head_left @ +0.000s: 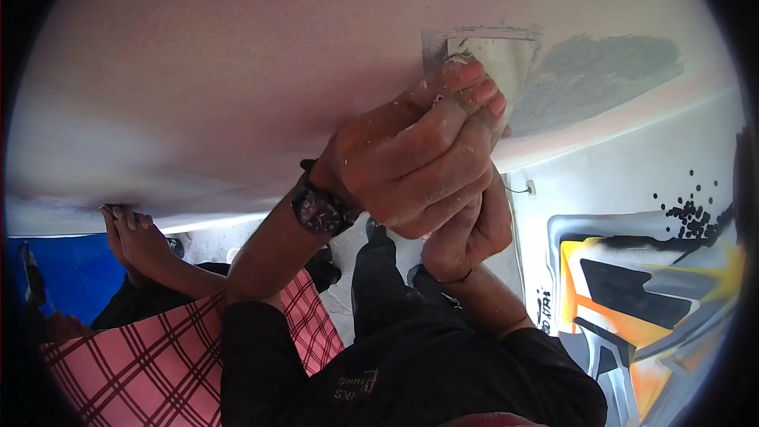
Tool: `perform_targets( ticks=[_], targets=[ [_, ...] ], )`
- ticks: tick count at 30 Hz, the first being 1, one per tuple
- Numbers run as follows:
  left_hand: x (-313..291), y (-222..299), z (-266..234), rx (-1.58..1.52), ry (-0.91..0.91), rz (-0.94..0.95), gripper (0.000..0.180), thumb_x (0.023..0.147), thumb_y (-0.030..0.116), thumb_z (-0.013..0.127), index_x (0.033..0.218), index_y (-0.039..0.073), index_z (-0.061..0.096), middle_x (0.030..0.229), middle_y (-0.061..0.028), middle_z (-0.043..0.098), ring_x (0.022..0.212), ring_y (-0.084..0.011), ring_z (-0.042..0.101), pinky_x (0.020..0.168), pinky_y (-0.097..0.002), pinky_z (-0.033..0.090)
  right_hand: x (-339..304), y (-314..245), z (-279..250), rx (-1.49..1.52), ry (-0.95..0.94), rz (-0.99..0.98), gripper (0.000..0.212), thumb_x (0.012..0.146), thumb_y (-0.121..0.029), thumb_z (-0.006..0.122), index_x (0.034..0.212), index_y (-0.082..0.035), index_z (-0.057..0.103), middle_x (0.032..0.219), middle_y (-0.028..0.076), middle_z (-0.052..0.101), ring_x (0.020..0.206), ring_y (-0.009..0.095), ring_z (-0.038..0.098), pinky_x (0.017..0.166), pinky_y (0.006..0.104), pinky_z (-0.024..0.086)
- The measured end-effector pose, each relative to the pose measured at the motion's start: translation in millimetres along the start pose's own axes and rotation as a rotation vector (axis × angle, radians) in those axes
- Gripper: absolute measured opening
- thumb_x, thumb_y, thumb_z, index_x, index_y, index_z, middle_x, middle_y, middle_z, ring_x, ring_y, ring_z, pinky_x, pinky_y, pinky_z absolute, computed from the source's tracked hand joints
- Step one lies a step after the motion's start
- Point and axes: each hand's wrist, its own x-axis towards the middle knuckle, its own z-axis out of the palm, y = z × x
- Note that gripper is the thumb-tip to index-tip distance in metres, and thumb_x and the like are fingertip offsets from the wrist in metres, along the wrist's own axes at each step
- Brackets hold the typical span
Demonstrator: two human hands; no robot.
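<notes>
Head view: left hand (419,154) raised just below pale patch (512,55), fingers curled together, hold unclear; right hand (492,225) farther below patch, partly hidden, grip can't tell.

1. The left hand (419,162), flecked with pale specks, has its fingers curled, their tips at a pale four-sided patch (506,59) on a broad pinkish surface (237,63).
2. A dark wristwatch (320,209) circles the left wrist.
3. The right hand (474,233) is partly hidden behind the left; its grip cannot be made out.
4. A grey smear (605,75) lies right of the patch.
5. At far left, a co-worker's hand (130,220) meets the surface's edge, near pink checked cloth (150,364).
6. Graffiti (640,292) covers the white wall (589,162) at right.
</notes>
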Motion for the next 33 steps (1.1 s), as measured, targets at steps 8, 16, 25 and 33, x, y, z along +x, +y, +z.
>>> perform_targets(
  ticks=[8,16,25,33],
  targets=[
    [6.5,4.4,1.6,0.026,0.023,0.006,0.017,0.077,0.006,0.079,0.093,0.001,0.076,0.098,-0.0097,0.07,0.104,-0.0237,0.068,0.093,-0.0381,0.062,0.3,1.1,-4.8,-0.013,0.061,-0.125,0.041,0.099,-0.017,0.047,0.121,0.016,0.058,0.065,0.008,0.063,0.05,0.014,0.057,0.049,0.0258,0.042],
    [12.1,1.3,-4.5,-0.066,-0.016,-0.039,0.02,0.075,0.004,0.08,0.094,0.0,0.075,0.099,-0.0092,0.07,0.101,-0.0226,0.068,0.093,-0.0385,0.062,-6.5,-0.8,3.0,0.042,0.125,-0.081,0.041,0.1,-0.017,0.045,0.12,0.017,0.058,0.065,0.006,0.063,0.054,0.013,0.057,0.055,0.026,0.041],
    [7.5,1.4,-10.2,-0.059,-0.046,-0.065,0.022,0.073,0.006,0.082,0.094,0.001,0.075,0.097,-0.0079,0.071,0.097,-0.0214,0.069,0.092,-0.0381,0.062,-14.6,-7.0,9.3,0.222,0.097,0.006,0.039,0.1,-0.011,0.045,0.125,0.017,0.054,0.09,0.013,0.068,0.068,0.01,0.055,0.06,0.023,0.041],
    [8.1,3.6,-10.9,-0.024,-0.039,-0.075,0.011,0.07,0.008,0.074,0.078,0.001,0.073,0.09,-0.0087,0.07,0.093,-0.0207,0.07,0.094,-0.0387,0.06,-20.1,0.4,3.4,0.213,0.017,0.044,0.043,0.105,-0.018,0.038,0.128,0.016,0.051,0.109,0.016,0.065,0.092,0.016,0.062,0.075,0.0259,0.05]
  ],
)
